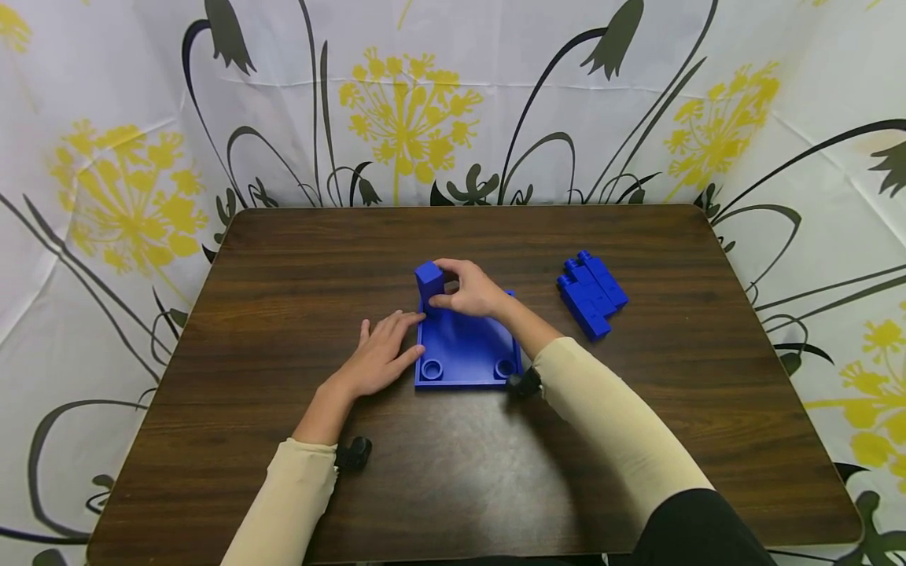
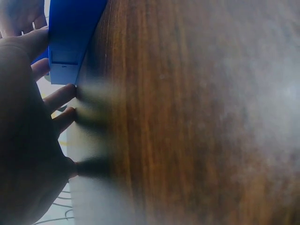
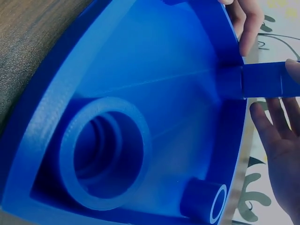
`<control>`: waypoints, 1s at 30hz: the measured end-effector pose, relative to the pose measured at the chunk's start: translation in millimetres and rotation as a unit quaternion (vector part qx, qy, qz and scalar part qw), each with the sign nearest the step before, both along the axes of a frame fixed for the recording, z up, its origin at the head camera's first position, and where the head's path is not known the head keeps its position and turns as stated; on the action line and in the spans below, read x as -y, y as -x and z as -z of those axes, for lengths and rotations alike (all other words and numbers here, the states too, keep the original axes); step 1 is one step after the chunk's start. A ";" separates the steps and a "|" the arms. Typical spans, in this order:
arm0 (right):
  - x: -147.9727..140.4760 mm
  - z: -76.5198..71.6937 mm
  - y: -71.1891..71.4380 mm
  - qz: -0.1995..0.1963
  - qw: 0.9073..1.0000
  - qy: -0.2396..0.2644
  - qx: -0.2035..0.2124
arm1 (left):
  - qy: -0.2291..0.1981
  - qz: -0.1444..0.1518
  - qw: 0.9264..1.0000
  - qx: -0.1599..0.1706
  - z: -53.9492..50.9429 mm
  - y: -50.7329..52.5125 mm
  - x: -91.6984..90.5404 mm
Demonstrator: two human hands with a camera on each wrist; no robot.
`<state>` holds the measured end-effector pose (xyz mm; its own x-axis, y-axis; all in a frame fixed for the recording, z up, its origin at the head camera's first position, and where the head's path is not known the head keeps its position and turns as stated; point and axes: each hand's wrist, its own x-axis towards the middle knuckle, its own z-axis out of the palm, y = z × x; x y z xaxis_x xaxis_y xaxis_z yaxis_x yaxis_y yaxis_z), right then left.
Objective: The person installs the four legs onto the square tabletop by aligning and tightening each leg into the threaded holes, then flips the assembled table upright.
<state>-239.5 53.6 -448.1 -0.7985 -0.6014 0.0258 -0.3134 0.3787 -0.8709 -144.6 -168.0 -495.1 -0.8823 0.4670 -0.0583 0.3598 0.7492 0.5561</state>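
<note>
A blue plastic panel (image 1: 470,342) with a raised rim and round corner sockets lies on the table, hollow side up. My right hand (image 1: 469,289) pinches a square blue leg (image 1: 429,281) between thumb and fingers. The leg stands upright at the panel's far left corner; in the right wrist view, the lower end of the leg (image 3: 262,80) meets that corner, but how deep it sits I cannot tell. With fingers extended, my left hand (image 1: 378,358) touches the panel's left rim. The left wrist view shows its spread fingers along the panel's side (image 2: 70,42).
Several more blue legs (image 1: 593,295) with knobbed ends lie side by side on the brown wooden table (image 1: 297,259), right of the panel. A hollow round socket (image 3: 105,154) fills the near corner in the right wrist view. Behind the table hangs a flower-patterned cloth (image 1: 276,86).
</note>
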 end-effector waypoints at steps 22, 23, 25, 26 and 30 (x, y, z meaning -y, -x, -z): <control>5.0 7.6 -7.1 0.099 0.990 -0.075 -0.074 | 0.011 -0.001 1.000 0.000 -0.6 0.2 -0.3; 5.0 8.1 -6.8 0.099 0.990 -0.075 -0.074 | 0.011 -0.001 1.000 0.000 -0.6 0.3 -0.2; 4.9 8.3 -6.2 0.095 0.990 -0.076 -0.074 | 0.011 -0.001 1.000 0.001 -0.7 0.3 -0.2; 4.6 8.5 -6.0 0.092 0.990 -0.077 -0.075 | 0.012 -0.001 1.000 0.001 -0.8 0.2 0.0; 3.4 8.5 -5.3 0.072 0.992 -0.075 -0.075 | 0.014 0.000 1.000 0.003 -0.8 -0.1 0.7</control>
